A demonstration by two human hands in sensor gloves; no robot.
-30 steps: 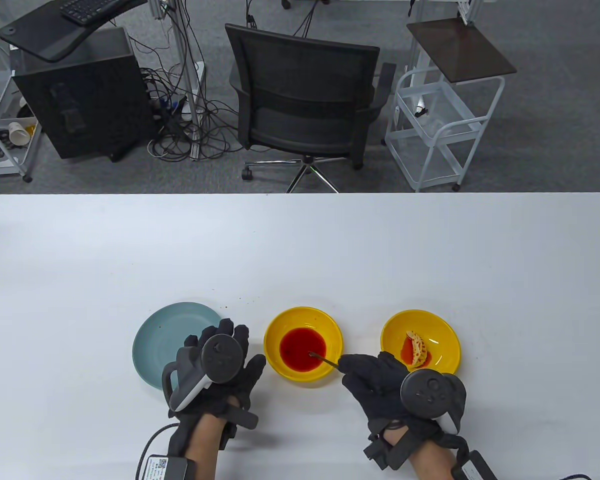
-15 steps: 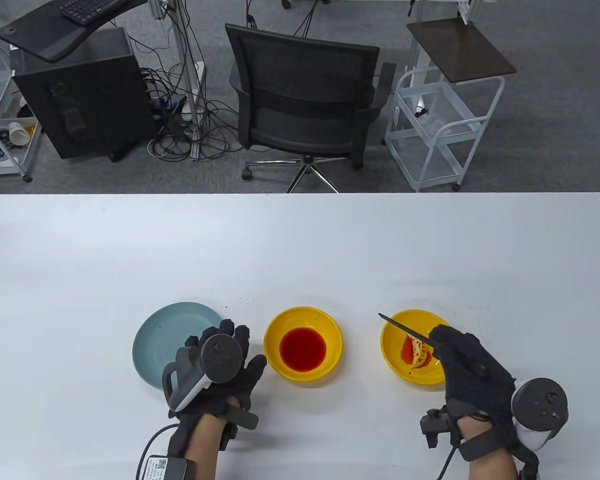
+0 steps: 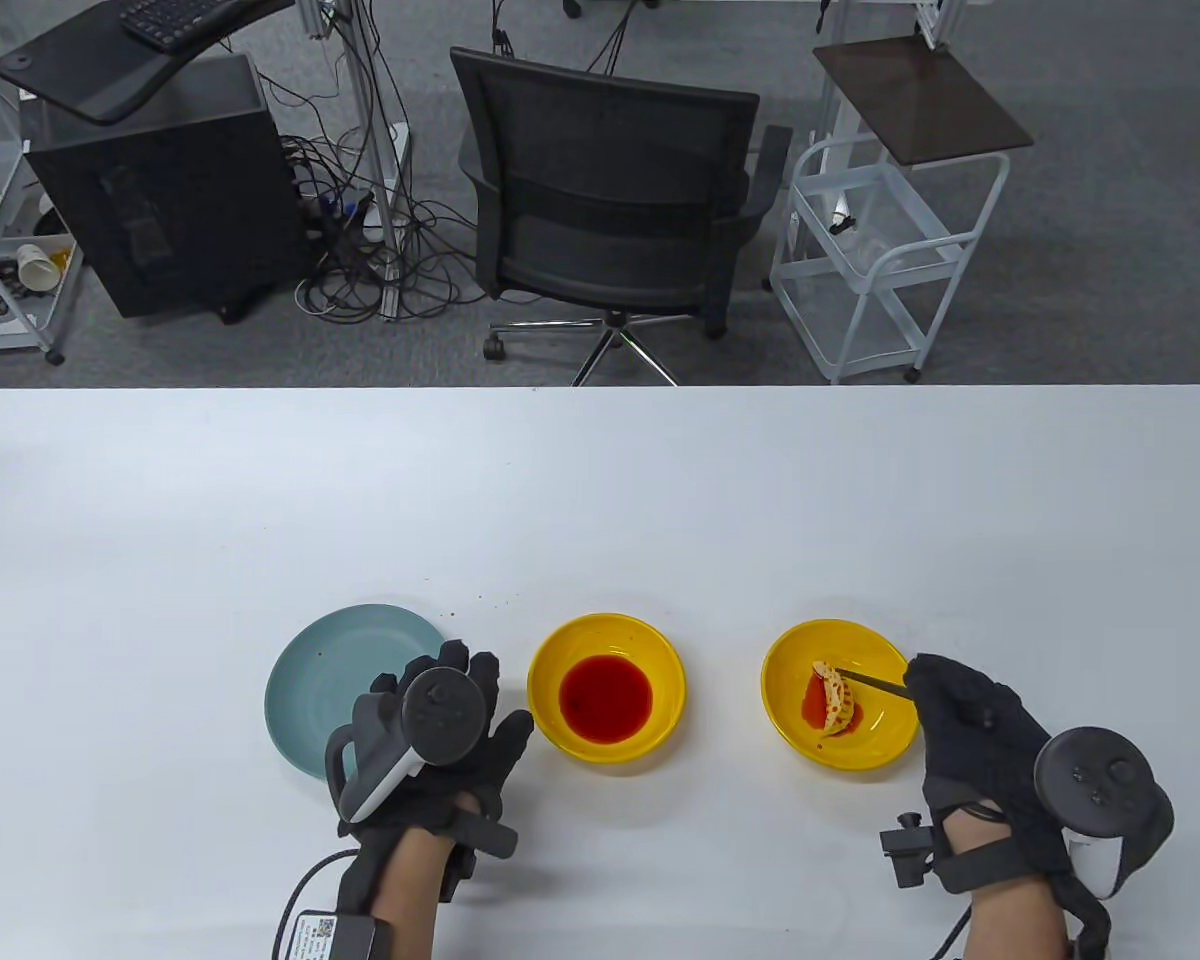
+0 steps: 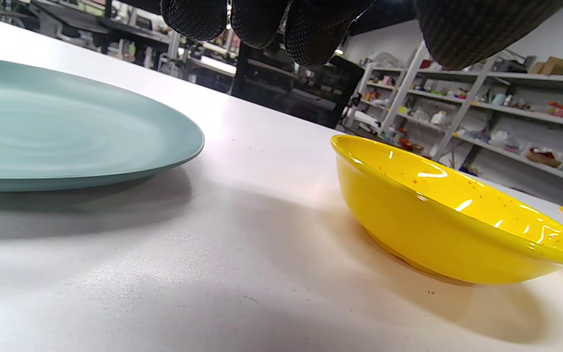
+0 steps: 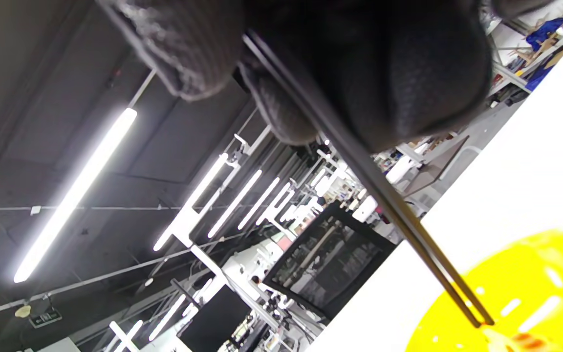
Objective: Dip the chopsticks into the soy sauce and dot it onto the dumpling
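My right hand (image 3: 965,715) grips a pair of dark chopsticks (image 3: 875,680), tips down on the dumpling (image 3: 834,699) in the right yellow bowl (image 3: 885,745). The dumpling is pale with red sauce spots and lies in a red sauce smear. In the right wrist view the chopsticks (image 5: 384,200) run from my fingers (image 5: 188,44) to the bowl (image 5: 545,274), tips together. The middle yellow bowl (image 3: 550,725) holds red soy sauce (image 3: 606,697). My left hand (image 3: 430,740) rests flat on the table between the plate and that bowl, holding nothing.
A pale blue plate (image 3: 310,690) lies left of my left hand, and shows in the left wrist view (image 4: 66,132) beside the sauce bowl (image 4: 438,220). An office chair (image 3: 610,200) and a white cart (image 3: 880,250) stand beyond the table's far edge.
My right hand lifted the chopsticks out of the sauce bowl, carried them right over the dumpling bowl, then lowered the tips onto the dumpling. The left hand has not moved.
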